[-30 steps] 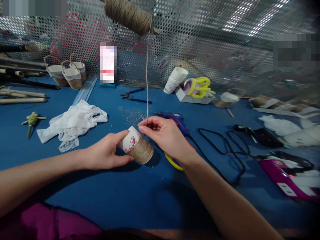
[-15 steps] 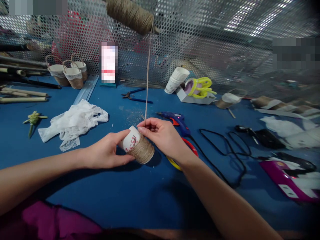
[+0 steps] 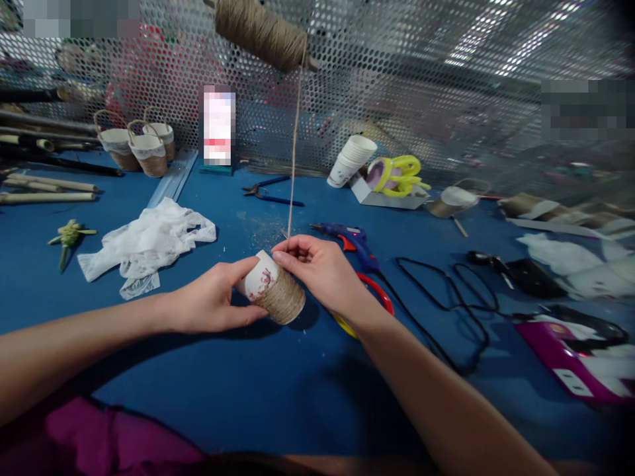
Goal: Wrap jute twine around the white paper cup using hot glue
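A white paper cup (image 3: 282, 297) with a pink flower print lies tilted in my left hand (image 3: 213, 299), its lower part wrapped in rows of brown twine. The fingers and thumb of that hand close around the cup's white end. My right hand (image 3: 317, 268) pinches the twine (image 3: 292, 172) at the edge of the wrapping. From there the strand runs taut up to a large twine spool (image 3: 260, 33) on a rod at the mesh wall. Just beyond my right hand lies a blue glue gun (image 3: 354, 241); scissors with red and yellow handles (image 3: 380, 294) are partly hidden under my wrist.
White lace (image 3: 153, 241) lies to the left, near finished twine baskets (image 3: 149, 155). Pliers (image 3: 272, 192), stacked paper cups (image 3: 351, 160) and a phone (image 3: 218, 125) stand or lie toward the back. A black cord (image 3: 446, 291) and a purple power strip (image 3: 550, 354) occupy the right.
Both hands keep nearly the same hold on the cup and twine. The whole view has shifted very slightly; the cup has barely moved.
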Motion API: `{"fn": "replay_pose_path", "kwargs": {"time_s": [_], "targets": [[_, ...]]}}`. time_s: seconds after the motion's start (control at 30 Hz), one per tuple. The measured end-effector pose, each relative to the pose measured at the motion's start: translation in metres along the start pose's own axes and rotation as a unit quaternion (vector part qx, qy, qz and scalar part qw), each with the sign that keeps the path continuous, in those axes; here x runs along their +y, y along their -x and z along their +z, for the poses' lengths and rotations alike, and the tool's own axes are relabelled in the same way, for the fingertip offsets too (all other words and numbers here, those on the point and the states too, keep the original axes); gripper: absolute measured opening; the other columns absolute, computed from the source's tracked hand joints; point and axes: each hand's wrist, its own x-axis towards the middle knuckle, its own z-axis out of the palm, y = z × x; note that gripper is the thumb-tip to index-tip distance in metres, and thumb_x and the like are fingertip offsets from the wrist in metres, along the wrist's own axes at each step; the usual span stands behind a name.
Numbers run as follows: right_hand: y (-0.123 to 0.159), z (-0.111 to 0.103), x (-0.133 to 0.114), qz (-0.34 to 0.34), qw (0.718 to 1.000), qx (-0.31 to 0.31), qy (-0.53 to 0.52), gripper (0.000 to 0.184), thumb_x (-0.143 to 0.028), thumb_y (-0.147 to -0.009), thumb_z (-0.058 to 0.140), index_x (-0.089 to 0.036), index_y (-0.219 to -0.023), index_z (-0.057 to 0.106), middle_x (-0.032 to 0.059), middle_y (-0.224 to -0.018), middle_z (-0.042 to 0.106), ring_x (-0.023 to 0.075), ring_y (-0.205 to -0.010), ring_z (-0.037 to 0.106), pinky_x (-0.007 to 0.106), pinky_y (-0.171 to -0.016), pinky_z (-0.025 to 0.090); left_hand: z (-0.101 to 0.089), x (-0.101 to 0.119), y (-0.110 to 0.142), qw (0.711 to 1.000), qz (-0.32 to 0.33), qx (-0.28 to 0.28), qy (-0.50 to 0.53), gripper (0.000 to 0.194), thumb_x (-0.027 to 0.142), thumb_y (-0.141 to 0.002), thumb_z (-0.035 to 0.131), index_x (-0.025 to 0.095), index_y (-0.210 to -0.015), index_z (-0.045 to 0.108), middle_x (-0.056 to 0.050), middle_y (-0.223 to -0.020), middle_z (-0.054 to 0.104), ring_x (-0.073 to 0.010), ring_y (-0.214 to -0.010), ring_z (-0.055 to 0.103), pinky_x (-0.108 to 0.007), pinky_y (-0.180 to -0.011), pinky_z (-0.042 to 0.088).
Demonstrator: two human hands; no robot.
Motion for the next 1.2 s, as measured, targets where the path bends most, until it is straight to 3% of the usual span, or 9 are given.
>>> {"fn": "replay_pose_path", "kwargs": {"time_s": [0.23, 0.37, 0.47, 0.57, 0.7, 0.83, 1.2], "targets": [[-0.002, 0.001, 0.004, 0.005, 1.000, 0.002, 0.013, 0.012, -0.025, -0.075, 0.058, -0.015, -0.081, 0.061, 0.0015, -0.073, 0.061, 0.0117, -0.067, 0.056, 0.027, -0.065, 0.046, 0.000, -0.001, 0.000, 1.000, -0.010, 0.000, 0.008, 0.025, 0.022, -0.073, 0.058, 0.013, -0.094, 0.048, -0.002, -0.080, 0.058, -0.0124, -0.070, 0.054, -0.023, -0.063, 0.045], [-0.001, -0.002, 0.003, 0.011, 0.999, -0.002, 0.040, 0.027, -0.038, -0.081, 0.051, -0.014, -0.086, 0.062, 0.0054, -0.079, 0.064, 0.0148, -0.073, 0.059, 0.030, -0.068, 0.047, -0.001, -0.007, -0.004, 0.997, -0.041, 0.055, 0.029, 0.031, 0.024, -0.071, 0.061, 0.013, -0.097, 0.048, -0.002, -0.082, 0.056, -0.0127, -0.072, 0.053, -0.025, -0.065, 0.045], [0.000, -0.008, -0.001, 0.024, 0.997, -0.057, 0.047, 0.035, -0.045, -0.083, 0.045, -0.015, -0.091, 0.062, 0.0080, -0.088, 0.066, 0.0183, -0.081, 0.060, 0.034, -0.073, 0.047, -0.004, -0.011, -0.009, 0.990, -0.064, 0.103, 0.076, 0.032, 0.025, -0.069, 0.063, 0.013, -0.095, 0.048, -0.002, -0.083, 0.056, -0.0123, -0.072, 0.053, -0.025, -0.067, 0.045], [0.000, -0.012, -0.001, 0.030, 0.994, -0.105, 0.030, 0.036, -0.041, -0.078, 0.055, -0.017, -0.105, 0.057, 0.0091, -0.100, 0.065, 0.0198, -0.087, 0.061, 0.037, -0.076, 0.048, -0.008, -0.011, -0.014, 0.983, -0.075, 0.108, 0.124, 0.036, 0.025, -0.066, 0.066, 0.013, -0.094, 0.048, -0.001, -0.081, 0.055, -0.0111, -0.070, 0.052, -0.024, -0.064, 0.044], [0.002, -0.012, 0.003, 0.026, 0.996, -0.087, 0.025, 0.035, -0.036, -0.076, 0.059, -0.018, -0.105, 0.055, 0.0104, -0.103, 0.064, 0.0209, -0.090, 0.062, 0.041, -0.080, 0.049, -0.013, -0.007, -0.017, 0.965, -0.093, 0.079, 0.234, 0.034, 0.020, -0.065, 0.066, 0.013, -0.092, 0.048, -0.001, -0.082, 0.056, -0.0106, -0.072, 0.053, -0.023, -0.067, 0.044], [0.009, -0.010, 0.008, -0.001, 0.997, -0.054, 0.052, 0.040, -0.034, -0.074, 0.061, -0.018, -0.110, 0.052, 0.0112, -0.110, 0.061, 0.0218, -0.095, 0.060, 0.042, -0.083, 0.048, -0.016, -0.007, -0.018, 0.938, -0.113, 0.094, 0.315, 0.021, 0.018, -0.069, 0.061, 0.012, -0.086, 0.051, 0.000, -0.080, 0.056, -0.0091, -0.073, 0.053, -0.023, -0.072, 0.041], [0.018, 0.000, 0.013, -0.028, 0.991, -0.031, 0.126, 0.047, -0.036, -0.077, 0.059, -0.017, -0.117, 0.045, 0.0123, -0.117, 0.056, 0.0227, -0.105, 0.055, 0.044, -0.091, 0.043, -0.010, -0.012, -0.015, 0.946, -0.126, 0.102, 0.280, 0.021, 0.016, -0.066, 0.060, 0.012, -0.082, 0.048, 0.003, -0.074, 0.050, -0.0078, -0.067, 0.046, -0.022, -0.065, 0.035]]}}
